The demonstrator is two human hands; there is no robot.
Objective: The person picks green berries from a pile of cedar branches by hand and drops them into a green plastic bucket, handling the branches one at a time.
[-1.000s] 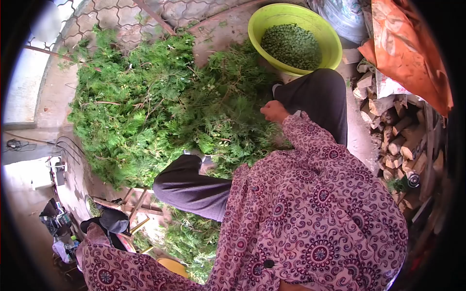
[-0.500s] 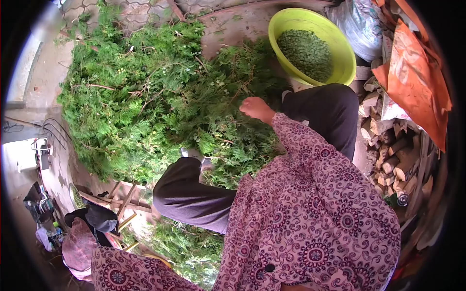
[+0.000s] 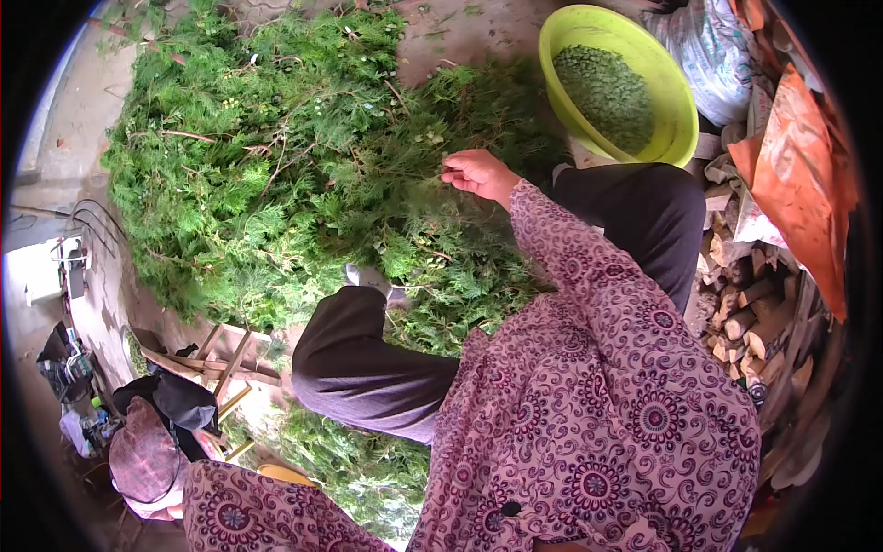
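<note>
Head view shows green branches (image 3: 303, 147) in a broad, tangled pile on the floor (image 3: 478, 32), with thin brown stems and small pale cones among the leafy sprays. Over the pile's right part is the right hand (image 3: 480, 176), back upward, fingers loosely bent, tips toward the middle of the pile. How far the fingertips stand apart, and whether they have hold of a sprig, I cannot tell. The left hand is out of view, so I cannot tell its state.

Two dark-trousered legs (image 3: 368, 368) border the pile, one foot at its lower edge. Just beyond the right knee, a yellow-green basin (image 3: 681, 120) holds many small green pieces (image 3: 602, 97). Beside the basin are a pale sack (image 3: 713, 69), an orange sheet (image 3: 800, 184) and stacked firewood (image 3: 754, 317).

At lower left, a wooden frame (image 3: 230, 359) is near a person in a pinkish head covering (image 3: 145, 451). More branches (image 3: 354, 451) lie below the left leg.
</note>
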